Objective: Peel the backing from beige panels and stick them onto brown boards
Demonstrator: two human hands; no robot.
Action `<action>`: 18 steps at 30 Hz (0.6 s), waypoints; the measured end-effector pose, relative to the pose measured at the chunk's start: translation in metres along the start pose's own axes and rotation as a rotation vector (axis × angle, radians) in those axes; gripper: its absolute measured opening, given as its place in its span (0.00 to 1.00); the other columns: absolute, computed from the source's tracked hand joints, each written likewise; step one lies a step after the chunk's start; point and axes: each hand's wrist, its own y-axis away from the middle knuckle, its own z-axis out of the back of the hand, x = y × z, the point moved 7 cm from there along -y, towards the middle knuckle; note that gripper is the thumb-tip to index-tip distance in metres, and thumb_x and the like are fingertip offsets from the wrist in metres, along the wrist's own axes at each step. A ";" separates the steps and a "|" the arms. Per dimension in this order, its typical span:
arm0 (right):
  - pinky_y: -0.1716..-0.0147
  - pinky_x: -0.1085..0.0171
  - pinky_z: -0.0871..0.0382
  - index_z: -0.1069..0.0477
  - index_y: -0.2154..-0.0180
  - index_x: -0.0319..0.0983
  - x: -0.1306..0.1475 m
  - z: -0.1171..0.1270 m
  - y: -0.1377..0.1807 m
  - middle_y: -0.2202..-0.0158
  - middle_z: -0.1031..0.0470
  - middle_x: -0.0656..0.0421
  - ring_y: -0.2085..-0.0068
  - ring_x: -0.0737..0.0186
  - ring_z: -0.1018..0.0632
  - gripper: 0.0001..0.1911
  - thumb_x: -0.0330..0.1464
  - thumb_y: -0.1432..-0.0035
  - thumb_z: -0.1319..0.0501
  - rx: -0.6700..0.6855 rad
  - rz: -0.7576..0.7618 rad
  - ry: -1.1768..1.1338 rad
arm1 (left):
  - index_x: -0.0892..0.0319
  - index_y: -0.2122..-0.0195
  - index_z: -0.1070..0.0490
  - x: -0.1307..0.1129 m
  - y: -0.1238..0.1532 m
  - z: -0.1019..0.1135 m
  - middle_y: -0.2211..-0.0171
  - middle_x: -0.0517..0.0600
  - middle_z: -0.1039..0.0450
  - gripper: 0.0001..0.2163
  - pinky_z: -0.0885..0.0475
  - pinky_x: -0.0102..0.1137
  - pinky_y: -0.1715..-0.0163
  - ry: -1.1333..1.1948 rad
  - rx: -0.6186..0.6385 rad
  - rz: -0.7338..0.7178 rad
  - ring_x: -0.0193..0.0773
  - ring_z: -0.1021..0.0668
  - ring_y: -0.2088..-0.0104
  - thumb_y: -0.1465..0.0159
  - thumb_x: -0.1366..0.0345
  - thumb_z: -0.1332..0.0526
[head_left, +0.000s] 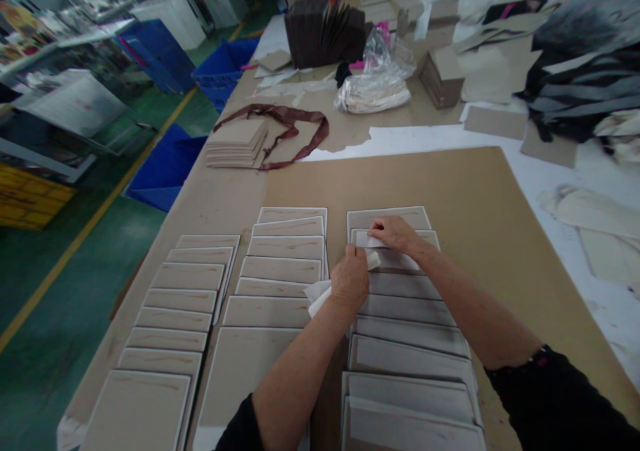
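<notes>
Thin, crumpled white sheets are bunched in the person's left hand, which is closed around them, with pale ends poking out at nine o'clock and at two o'clock of the fist. Just beyond, at one o'clock, the right hand is narrow, its fingers curled in at a flat white slip; whether they pinch it, I cannot tell. Both hands are over the upper part of a column of overlapping greyish-beige rectangular panels with white edges, which runs down toward six o'clock.

At eight o'clock of the hands lies a middle column of similar beige panels, and past it, farther out, a left column of beige panels, many marked with brownish streaks. A broad brown sheet of board spreads from twelve to four o'clock.

At eleven o'clock, a dark reddish-brown strap loops beside a neat stack of beige rectangular pieces. At twelve stands a clear plastic bag with whitish contents, with a row of dark brown upright pieces behind it.
</notes>
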 end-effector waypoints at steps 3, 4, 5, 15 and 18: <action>0.66 0.66 0.39 0.21 0.63 0.38 0.001 -0.001 -0.003 0.64 0.20 0.55 0.63 0.60 0.24 0.13 0.37 0.41 0.42 -0.001 0.014 0.030 | 0.60 0.49 0.37 0.000 0.000 0.001 0.50 0.57 0.37 0.15 0.25 0.33 0.59 0.010 -0.018 0.001 0.40 0.21 0.58 0.35 0.77 0.50; 0.66 0.66 0.39 0.21 0.63 0.39 0.001 -0.002 -0.004 0.64 0.19 0.55 0.63 0.60 0.24 0.13 0.37 0.41 0.42 -0.002 0.019 0.036 | 0.60 0.49 0.37 0.000 -0.001 0.001 0.50 0.57 0.37 0.15 0.25 0.33 0.59 0.009 -0.018 -0.004 0.41 0.21 0.58 0.35 0.77 0.51; 0.66 0.66 0.39 0.21 0.63 0.39 0.001 -0.002 -0.005 0.64 0.19 0.55 0.62 0.60 0.24 0.13 0.37 0.41 0.42 -0.006 0.025 0.042 | 0.60 0.50 0.37 -0.001 -0.001 0.002 0.50 0.57 0.37 0.14 0.25 0.34 0.59 0.007 -0.015 -0.010 0.41 0.21 0.58 0.35 0.77 0.51; 0.66 0.65 0.40 0.21 0.61 0.39 0.005 -0.004 -0.007 0.62 0.19 0.54 0.62 0.59 0.23 0.14 0.38 0.40 0.43 0.020 0.030 0.122 | 0.60 0.50 0.35 -0.002 -0.006 0.006 0.37 0.59 0.47 0.15 0.24 0.36 0.57 -0.022 -0.011 -0.069 0.41 0.21 0.56 0.37 0.76 0.49; 0.67 0.65 0.40 0.21 0.61 0.40 0.008 -0.001 -0.005 0.61 0.19 0.54 0.61 0.59 0.23 0.15 0.38 0.39 0.44 0.011 0.042 0.156 | 0.60 0.49 0.36 -0.001 -0.009 0.006 0.32 0.58 0.55 0.16 0.24 0.37 0.56 -0.018 0.001 -0.090 0.42 0.21 0.56 0.38 0.75 0.48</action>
